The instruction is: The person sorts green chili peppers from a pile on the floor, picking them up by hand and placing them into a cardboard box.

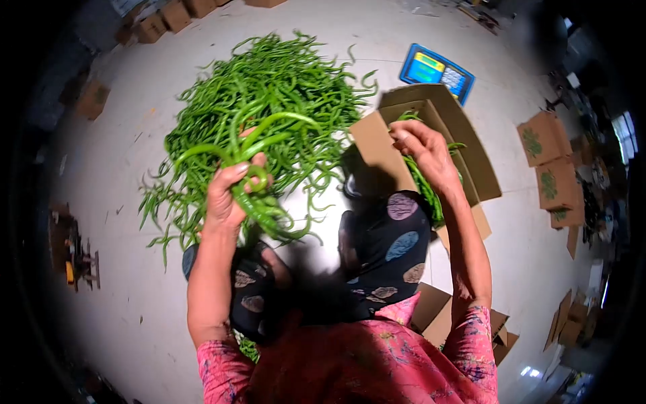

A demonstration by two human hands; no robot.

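Note:
A bunch of long green peppers is gripped in my left hand, held up over the near side of a large pepper pile on the floor. My right hand is above an open cardboard box at the right of the pile, its fingers bent together near the box's left flap. Whether anything sits between those fingertips is too small to tell. More green peppers lie inside the box, partly hidden by my right hand and forearm.
Behind the box lies a blue device with a lit display. Stacked cartons stand at the right, and others line the back left. Another open carton is beside my right elbow. My knees are between the hands.

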